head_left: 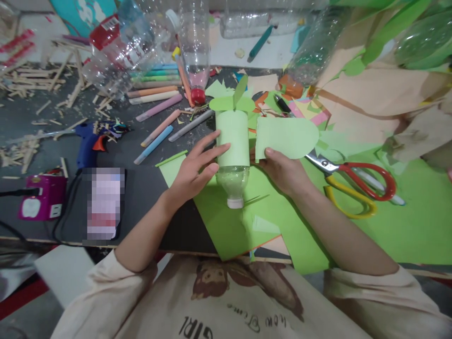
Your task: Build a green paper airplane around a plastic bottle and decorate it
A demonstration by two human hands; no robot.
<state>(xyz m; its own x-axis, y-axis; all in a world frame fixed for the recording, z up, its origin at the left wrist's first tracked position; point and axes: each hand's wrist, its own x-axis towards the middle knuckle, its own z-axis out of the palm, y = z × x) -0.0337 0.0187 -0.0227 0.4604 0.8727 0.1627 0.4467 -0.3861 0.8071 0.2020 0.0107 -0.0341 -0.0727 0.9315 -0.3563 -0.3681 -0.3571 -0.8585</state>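
Note:
A small clear plastic bottle (236,178) lies in front of me with its white cap pointing my way. Light green paper (233,136) is wrapped around its body. Brighter green paper petals (235,101) show at its far end. My left hand (192,170) rests its spread fingertips on the bottle's left side and wrap. On the right, my right hand (277,167) pinches a light green paper piece (287,136) with one rounded end between thumb and fingers. That piece is held just beside the bottle; the fingers beneath it are partly hidden.
Red-and-yellow-handled scissors (367,181) lie right, on green paper sheets (388,235). At left are a blue glue gun (88,143), a phone (104,202) and a purple charger box (42,197). Markers (153,143), wooden sticks (31,82) and plastic bottles (194,42) crowd the back.

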